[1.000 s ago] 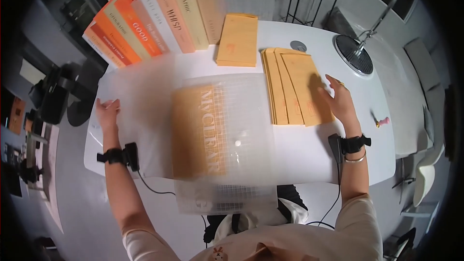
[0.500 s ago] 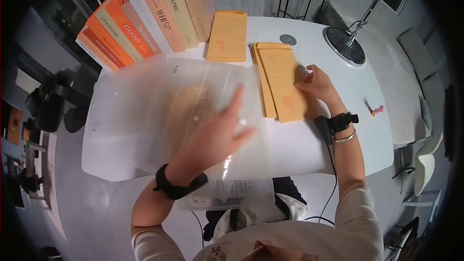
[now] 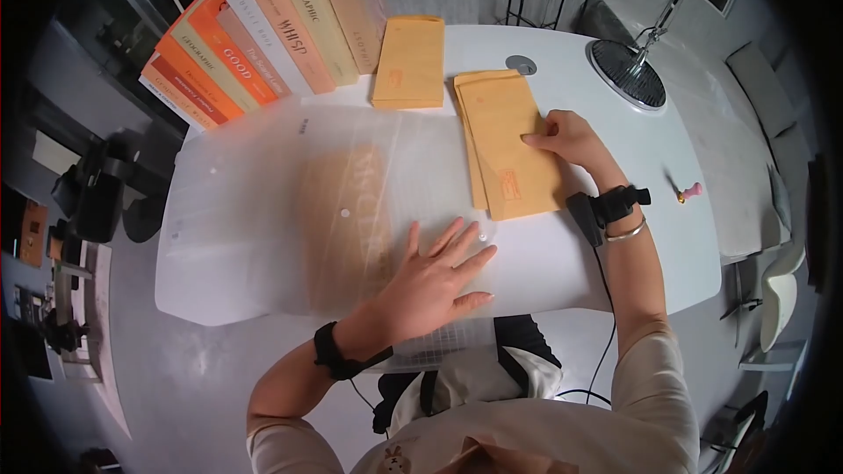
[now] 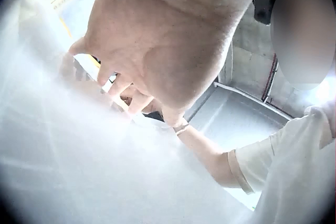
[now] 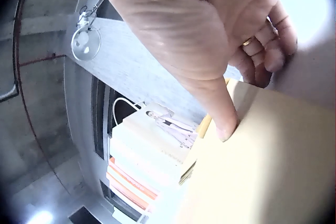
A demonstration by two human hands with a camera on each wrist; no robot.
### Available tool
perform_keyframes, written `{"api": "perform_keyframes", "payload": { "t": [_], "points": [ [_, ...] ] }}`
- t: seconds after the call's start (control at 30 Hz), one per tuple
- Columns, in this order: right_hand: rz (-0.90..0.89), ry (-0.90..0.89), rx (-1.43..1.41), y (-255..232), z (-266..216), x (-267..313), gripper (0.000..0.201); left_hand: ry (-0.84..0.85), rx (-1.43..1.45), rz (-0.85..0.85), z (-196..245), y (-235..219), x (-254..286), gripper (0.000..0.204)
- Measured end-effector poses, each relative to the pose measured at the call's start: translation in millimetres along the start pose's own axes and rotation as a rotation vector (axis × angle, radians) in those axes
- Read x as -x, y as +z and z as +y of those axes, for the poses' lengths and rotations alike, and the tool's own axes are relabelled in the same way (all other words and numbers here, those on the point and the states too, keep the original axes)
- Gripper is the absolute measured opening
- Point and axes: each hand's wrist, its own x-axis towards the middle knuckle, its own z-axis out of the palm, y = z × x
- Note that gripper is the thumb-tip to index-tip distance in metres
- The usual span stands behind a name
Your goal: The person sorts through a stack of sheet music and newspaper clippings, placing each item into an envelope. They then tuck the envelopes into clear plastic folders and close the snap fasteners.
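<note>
A stack of translucent plastic document folders (image 3: 421, 158) lies on the table, with an orange-brown panel and white lettering showing dimly through. My left hand (image 3: 435, 276) rests palm down on its near right part, fingers spread. In the left wrist view the left palm (image 4: 157, 40) hangs over a hazy white surface. To the right lies a small pile of yellow-brown padded envelopes (image 3: 505, 158), slightly fanned. At its right edge my right hand (image 3: 566, 136) grips the top envelope, thumb (image 5: 227, 127) on its face and the other fingers curled beyond the edge.
Several upright books (image 3: 263, 35) stand at the back left. Another envelope stack (image 3: 409, 66) sits beside them. A lamp base (image 3: 628, 75) stands at the back right, and a small pink-handled object (image 3: 692, 192) lies near the right edge. Folders overhang the table's front edge.
My left hand has swung from the left table edge onto the folders, and translucent plastic now covers more of the orange-brown panel. My right hand moved left onto the envelopes, which are less fanned.
</note>
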Motion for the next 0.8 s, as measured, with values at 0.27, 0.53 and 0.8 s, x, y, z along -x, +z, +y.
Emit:
{"api": "perform_keyframes", "payload": {
  "t": [0.27, 0.53, 0.8],
  "points": [
    [0.146, -0.119, -0.701, -47, -32, 32, 0.024, -0.042, 0.041, 0.062, -14, 1, 6, 0.054],
    [-0.228, -0.131, -0.909, -32, -53, 49, 0.019, 0.001, 0.079, 0.191, -16, 5, 4, 0.050],
    [-0.400, -0.079, -0.518, 8, -60, 59, 0.019, -0.296, -0.188, 0.341, -29, -26, 33, 0.042]
  ]
}}
